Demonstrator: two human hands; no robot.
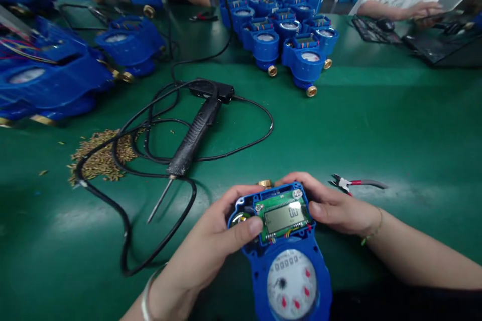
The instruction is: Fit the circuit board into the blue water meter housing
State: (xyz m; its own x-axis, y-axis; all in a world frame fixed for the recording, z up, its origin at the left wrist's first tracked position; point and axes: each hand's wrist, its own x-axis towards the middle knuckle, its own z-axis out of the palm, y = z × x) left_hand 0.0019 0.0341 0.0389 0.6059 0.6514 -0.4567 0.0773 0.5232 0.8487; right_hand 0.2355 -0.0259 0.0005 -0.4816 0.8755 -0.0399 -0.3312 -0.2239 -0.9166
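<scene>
A blue water meter (pixel 286 261) lies on the green table (pixel 395 125) just in front of me, its white dial toward me and an open green circuit board with an LCD (pixel 283 216) at its far end. My left hand (pixel 211 241) grips the meter's left side, thumb pressed on the board's left edge. My right hand (pixel 331 205) holds the right side, fingers curled over the far end by a brass fitting (pixel 264 183).
A black electric screwdriver (pixel 190 143) with looping cable lies left of centre beside a heap of small brass screws (pixel 101 155). Red-handled cutters (pixel 356 183) lie right of my hands. Several blue meters (pixel 286 30) stand at the back and left. Other people's arms work at the far edge.
</scene>
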